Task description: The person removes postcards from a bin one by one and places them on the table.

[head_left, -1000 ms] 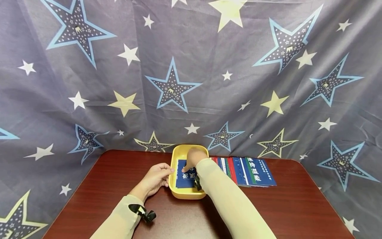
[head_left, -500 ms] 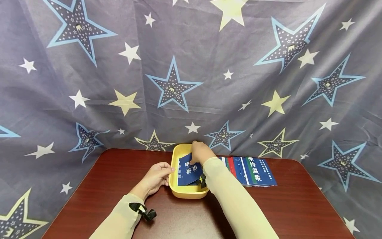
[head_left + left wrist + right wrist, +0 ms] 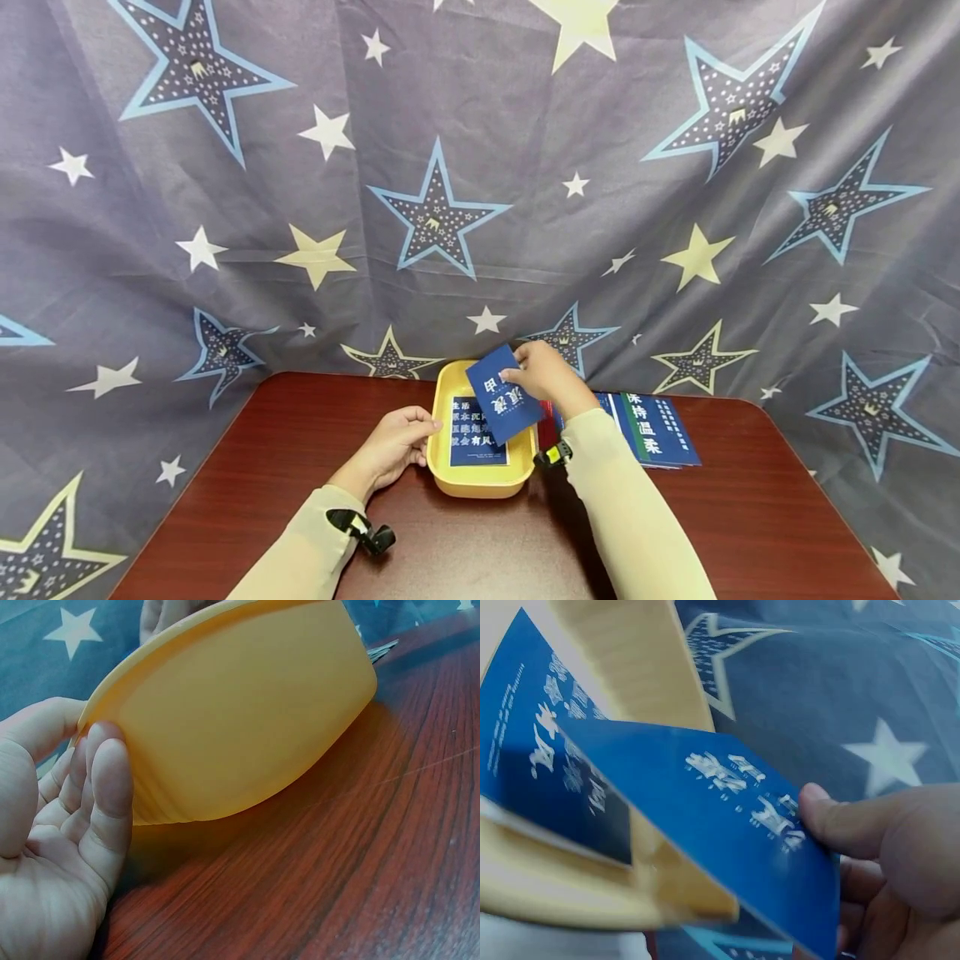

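A yellow plastic basin (image 3: 483, 490) stands near the back of the table. My left hand (image 3: 393, 446) pinches its left rim, thumb over the edge and fingers against the outer wall, as the left wrist view shows on the basin wall (image 3: 240, 712). My right hand (image 3: 551, 375) holds a blue card (image 3: 498, 400) with white characters, tilted above the basin's right side. In the right wrist view the thumb presses on the face of the blue card (image 3: 727, 810). Another blue card (image 3: 468, 437) with several lines of white writing lies in the basin, partly covered by the held one.
To the right of the basin lies a fanned row of cards (image 3: 652, 429), blue, green, white and red, partly behind my right arm. The dark red wooden table (image 3: 300, 450) meets a grey star-patterned cloth (image 3: 420, 333) at the back.
My right hand has lifted the blue card out of the basin and moved it up and to the right. The card beneath is now exposed. My left hand stays on the rim.
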`<control>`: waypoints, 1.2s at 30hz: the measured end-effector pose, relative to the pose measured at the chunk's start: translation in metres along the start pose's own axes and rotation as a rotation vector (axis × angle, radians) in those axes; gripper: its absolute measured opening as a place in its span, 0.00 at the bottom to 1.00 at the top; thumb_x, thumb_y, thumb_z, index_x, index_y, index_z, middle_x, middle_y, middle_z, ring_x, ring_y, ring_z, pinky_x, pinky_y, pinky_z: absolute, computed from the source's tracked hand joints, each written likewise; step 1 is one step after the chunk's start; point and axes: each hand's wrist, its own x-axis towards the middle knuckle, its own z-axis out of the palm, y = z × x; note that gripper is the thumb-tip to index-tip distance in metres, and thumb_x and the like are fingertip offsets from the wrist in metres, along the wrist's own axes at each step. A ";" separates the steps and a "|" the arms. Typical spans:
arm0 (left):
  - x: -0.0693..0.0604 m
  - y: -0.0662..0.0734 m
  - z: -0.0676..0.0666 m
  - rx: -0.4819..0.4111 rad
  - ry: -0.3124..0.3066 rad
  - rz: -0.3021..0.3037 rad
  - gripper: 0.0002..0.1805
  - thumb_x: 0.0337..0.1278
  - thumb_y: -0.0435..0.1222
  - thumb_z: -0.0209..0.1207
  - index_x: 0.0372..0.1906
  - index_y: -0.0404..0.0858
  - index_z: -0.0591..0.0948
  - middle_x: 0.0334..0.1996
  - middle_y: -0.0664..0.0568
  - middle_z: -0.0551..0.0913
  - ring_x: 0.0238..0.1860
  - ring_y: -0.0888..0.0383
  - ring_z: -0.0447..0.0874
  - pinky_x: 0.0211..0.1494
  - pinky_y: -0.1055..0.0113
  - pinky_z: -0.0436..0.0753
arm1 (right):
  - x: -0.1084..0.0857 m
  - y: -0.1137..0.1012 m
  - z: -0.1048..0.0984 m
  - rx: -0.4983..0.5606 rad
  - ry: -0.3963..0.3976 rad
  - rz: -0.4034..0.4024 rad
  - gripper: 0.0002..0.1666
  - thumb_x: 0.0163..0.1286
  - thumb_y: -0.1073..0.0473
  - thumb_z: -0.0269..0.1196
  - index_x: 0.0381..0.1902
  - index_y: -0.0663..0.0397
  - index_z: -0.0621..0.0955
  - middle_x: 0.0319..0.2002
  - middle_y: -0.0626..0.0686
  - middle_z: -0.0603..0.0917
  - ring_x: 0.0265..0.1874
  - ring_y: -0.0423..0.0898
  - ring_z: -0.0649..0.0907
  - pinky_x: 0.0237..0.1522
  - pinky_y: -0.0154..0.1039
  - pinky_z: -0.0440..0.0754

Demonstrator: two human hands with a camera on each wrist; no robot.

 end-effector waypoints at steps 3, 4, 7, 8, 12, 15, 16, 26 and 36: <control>0.000 0.000 0.000 0.000 0.001 -0.003 0.06 0.78 0.32 0.66 0.41 0.39 0.79 0.24 0.56 0.86 0.20 0.64 0.81 0.24 0.72 0.86 | -0.020 -0.004 -0.018 0.072 0.016 0.019 0.19 0.82 0.51 0.73 0.56 0.63 0.89 0.37 0.56 0.91 0.35 0.47 0.87 0.47 0.47 0.90; 0.000 0.000 0.000 0.001 0.000 -0.003 0.06 0.79 0.32 0.66 0.42 0.39 0.79 0.24 0.56 0.86 0.20 0.64 0.81 0.25 0.72 0.86 | -0.023 -0.001 -0.022 0.097 0.024 0.025 0.17 0.83 0.51 0.73 0.54 0.62 0.89 0.35 0.56 0.92 0.32 0.47 0.87 0.44 0.46 0.89; 0.000 0.000 0.000 0.002 0.001 -0.004 0.06 0.78 0.32 0.66 0.42 0.39 0.79 0.24 0.55 0.86 0.20 0.64 0.82 0.24 0.72 0.86 | -0.035 0.007 -0.030 0.159 0.043 0.031 0.14 0.83 0.51 0.72 0.49 0.58 0.90 0.30 0.53 0.91 0.27 0.43 0.85 0.34 0.39 0.86; 0.000 0.000 0.000 0.001 0.002 -0.004 0.06 0.78 0.32 0.66 0.42 0.38 0.79 0.25 0.55 0.86 0.20 0.64 0.82 0.24 0.72 0.86 | -0.039 0.010 -0.032 0.183 0.049 0.030 0.14 0.83 0.51 0.72 0.47 0.58 0.90 0.29 0.52 0.92 0.25 0.42 0.86 0.32 0.38 0.86; -0.001 0.001 -0.001 0.006 0.005 -0.002 0.06 0.79 0.32 0.66 0.42 0.38 0.79 0.25 0.55 0.87 0.20 0.64 0.82 0.24 0.72 0.87 | -0.049 0.019 -0.036 0.247 0.067 0.011 0.13 0.82 0.53 0.74 0.43 0.59 0.88 0.28 0.52 0.93 0.21 0.40 0.86 0.27 0.37 0.86; -0.001 0.001 -0.002 0.007 0.007 -0.006 0.07 0.79 0.32 0.66 0.42 0.38 0.79 0.25 0.55 0.87 0.20 0.64 0.82 0.24 0.72 0.87 | -0.051 0.026 -0.039 0.275 0.084 0.009 0.13 0.82 0.53 0.73 0.43 0.59 0.88 0.29 0.52 0.93 0.21 0.40 0.86 0.26 0.38 0.86; -0.001 0.001 -0.002 0.007 0.007 -0.008 0.07 0.79 0.32 0.66 0.42 0.38 0.79 0.25 0.55 0.87 0.20 0.64 0.82 0.24 0.72 0.87 | -0.052 0.029 -0.041 0.273 0.091 0.008 0.14 0.82 0.53 0.73 0.44 0.59 0.88 0.29 0.52 0.93 0.21 0.40 0.86 0.26 0.38 0.86; -0.002 0.002 0.001 0.010 0.009 -0.005 0.07 0.79 0.32 0.66 0.41 0.39 0.80 0.25 0.56 0.86 0.20 0.63 0.82 0.25 0.71 0.86 | -0.065 0.072 -0.086 0.143 0.243 0.049 0.17 0.86 0.51 0.69 0.51 0.63 0.88 0.38 0.62 0.95 0.27 0.43 0.86 0.33 0.39 0.85; -0.003 0.004 0.002 0.010 0.001 -0.011 0.06 0.79 0.32 0.66 0.41 0.39 0.80 0.25 0.55 0.87 0.21 0.63 0.82 0.25 0.71 0.86 | -0.090 0.135 -0.120 0.112 0.525 0.266 0.19 0.88 0.54 0.64 0.57 0.68 0.85 0.48 0.72 0.91 0.38 0.54 0.86 0.43 0.42 0.80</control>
